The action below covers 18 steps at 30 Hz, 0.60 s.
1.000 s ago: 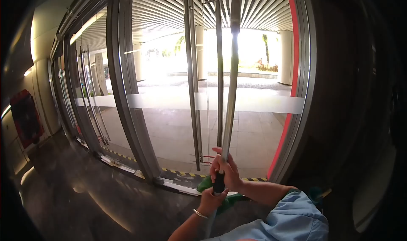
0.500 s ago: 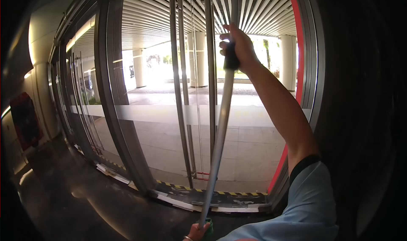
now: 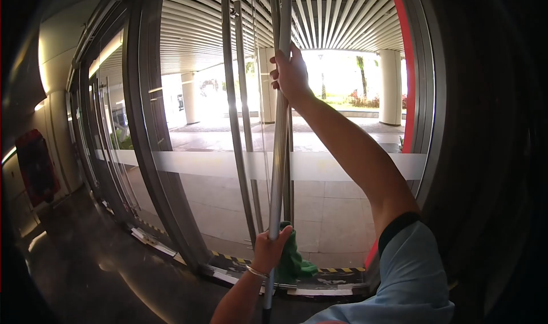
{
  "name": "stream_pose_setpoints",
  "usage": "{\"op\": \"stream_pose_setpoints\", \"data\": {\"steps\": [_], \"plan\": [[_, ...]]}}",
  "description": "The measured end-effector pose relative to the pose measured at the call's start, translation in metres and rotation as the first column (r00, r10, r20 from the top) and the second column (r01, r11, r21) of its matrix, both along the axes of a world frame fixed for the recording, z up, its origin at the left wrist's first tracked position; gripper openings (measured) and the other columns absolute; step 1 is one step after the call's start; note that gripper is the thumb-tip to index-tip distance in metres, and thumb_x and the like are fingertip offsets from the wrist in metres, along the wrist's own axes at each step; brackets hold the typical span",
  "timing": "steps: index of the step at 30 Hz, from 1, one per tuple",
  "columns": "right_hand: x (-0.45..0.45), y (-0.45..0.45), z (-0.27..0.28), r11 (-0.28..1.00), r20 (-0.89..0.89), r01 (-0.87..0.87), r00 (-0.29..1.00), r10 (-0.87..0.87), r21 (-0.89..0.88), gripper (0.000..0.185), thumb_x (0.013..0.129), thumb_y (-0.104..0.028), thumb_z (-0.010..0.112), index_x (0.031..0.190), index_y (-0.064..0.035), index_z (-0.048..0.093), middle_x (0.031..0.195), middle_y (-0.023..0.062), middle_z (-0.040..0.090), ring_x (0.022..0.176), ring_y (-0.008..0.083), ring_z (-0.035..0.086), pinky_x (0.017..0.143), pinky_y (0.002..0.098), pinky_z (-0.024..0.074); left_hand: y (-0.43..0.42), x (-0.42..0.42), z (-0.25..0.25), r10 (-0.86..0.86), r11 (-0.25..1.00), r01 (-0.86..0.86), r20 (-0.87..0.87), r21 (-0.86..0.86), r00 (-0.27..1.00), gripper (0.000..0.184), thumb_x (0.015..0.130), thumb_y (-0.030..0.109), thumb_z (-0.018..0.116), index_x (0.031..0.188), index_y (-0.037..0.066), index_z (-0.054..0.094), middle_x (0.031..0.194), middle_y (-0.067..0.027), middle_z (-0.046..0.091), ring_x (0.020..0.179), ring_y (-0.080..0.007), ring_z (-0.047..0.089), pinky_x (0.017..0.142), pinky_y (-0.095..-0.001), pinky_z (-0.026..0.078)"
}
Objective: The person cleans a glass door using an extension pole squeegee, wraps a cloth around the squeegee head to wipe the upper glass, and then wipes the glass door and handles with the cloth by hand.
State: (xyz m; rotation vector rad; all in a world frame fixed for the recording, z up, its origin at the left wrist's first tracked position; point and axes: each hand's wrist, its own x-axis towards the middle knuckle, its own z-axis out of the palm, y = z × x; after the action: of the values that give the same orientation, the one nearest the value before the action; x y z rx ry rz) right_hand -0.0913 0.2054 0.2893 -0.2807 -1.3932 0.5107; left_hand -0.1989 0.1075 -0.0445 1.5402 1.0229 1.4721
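A long metal pole (image 3: 279, 153) runs nearly upright through the middle of the view, in front of the glass doors. My right hand (image 3: 292, 76) is closed around its upper part, below a black collar at the top edge of the view. Lower down, my left hand (image 3: 272, 248) grips the same pole, with a bracelet on the wrist. A green cloth (image 3: 290, 258) hangs beside my left hand, against the pole; whether the fingers pinch it too is hidden. The pole's top end is out of view.
Glass doors (image 3: 337, 210) with long vertical metal handles (image 3: 238, 124) stand right ahead. Yellow-black striped tape (image 3: 337, 270) runs along their foot. A red strip (image 3: 406, 67) edges the right frame. Dark shiny floor (image 3: 103, 267) lies at the left, with a red-and-black object (image 3: 37, 167) by the wall.
My left hand has risen along with the green cloth. My right hand has shifted left and slightly down, now below the black collar. The pole stands more upright.
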Motion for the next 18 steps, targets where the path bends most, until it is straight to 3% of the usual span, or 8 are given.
{"op": "stream_pose_setpoints", "data": {"steps": [2, 4, 5, 12, 18], "plan": [[0.0, 0.011, 0.009, 1.0, 0.005, -0.021, 1.0, 0.021, 0.014, 0.034, 0.091, -0.019, 0.048, 0.121, -0.007, 0.038, 0.084, 0.0059, 0.05, 0.055, 0.0102, 0.05, 0.04, 0.025, 0.0426, 0.004, 0.002, 0.013, -0.01, 1.0, 0.01, 0.015, 0.007, 1.0, 0.042, 0.085, 0.036, 0.071, 0.063, 0.003, 0.058, 0.056, 0.0037, 0.051, 0.056, -0.0017, 0.044, 0.046, -0.0235, 0.038], [-0.003, 0.017, 0.017, 0.999, 0.026, 0.011, 1.0, -0.012, 0.038, 0.043, 0.09, -0.019, 0.048, 0.129, -0.0068, 0.035, 0.086, 0.006, 0.051, 0.056, 0.0106, 0.05, 0.042, 0.0258, 0.0444, 0.009, 0.004, 0.025, -0.019, 1.0, 0.019, 0.029, 0.014, 0.999, 0.042, 0.085, 0.036, 0.071, 0.063, 0.003, 0.059, 0.055, 0.0038, 0.051, 0.055, -0.0014, 0.045, 0.045, -0.023, 0.038], [-0.004, 0.02, 0.022, 1.0, 0.039, 0.001, 0.999, -0.001, 0.005, 0.05, 0.094, -0.02, 0.048, 0.14, -0.0115, 0.03, 0.095, 0.008, 0.054, 0.059, 0.01, 0.048, 0.047, 0.0245, 0.0428, 0.013, 0.004, 0.031, -0.021, 1.0, 0.02, 0.052, 0.021, 0.998, 0.041, 0.085, 0.036, 0.071, 0.063, 0.003, 0.059, 0.055, 0.0039, 0.051, 0.053, -0.0018, 0.047, 0.044, -0.0228, 0.038], [-0.012, 0.047, 0.049, 0.999, 0.053, -0.026, 0.998, 0.025, 0.026, 0.059, 0.094, -0.018, 0.048, 0.146, -0.0121, 0.021, 0.092, 0.0078, 0.056, 0.06, 0.0104, 0.047, 0.048, 0.0257, 0.0423, 0.024, -0.001, 0.065, -0.069, 0.997, 0.073, 0.09, -0.034, 0.994, 0.04, 0.085, 0.037, 0.07, 0.063, 0.006, 0.059, 0.052, 0.0037, 0.051, 0.04, -0.0044, 0.047, 0.033, -0.0222, 0.034], [-0.013, 0.056, 0.046, 0.981, 0.107, 0.192, 0.975, -0.194, 0.027, 0.065, 0.091, -0.019, 0.045, 0.149, -0.0155, 0.015, 0.088, 0.0061, 0.055, 0.06, 0.0107, 0.051, 0.047, 0.0261, 0.044, 0.033, -0.004, 0.064, -0.108, 0.993, 0.112, 0.089, -0.041, 0.99, 0.039, 0.086, 0.036, 0.069, 0.063, 0.006, 0.058, 0.052, 0.0037, 0.05, 0.041, -0.004, 0.047, 0.034, -0.0218, 0.034]]}}
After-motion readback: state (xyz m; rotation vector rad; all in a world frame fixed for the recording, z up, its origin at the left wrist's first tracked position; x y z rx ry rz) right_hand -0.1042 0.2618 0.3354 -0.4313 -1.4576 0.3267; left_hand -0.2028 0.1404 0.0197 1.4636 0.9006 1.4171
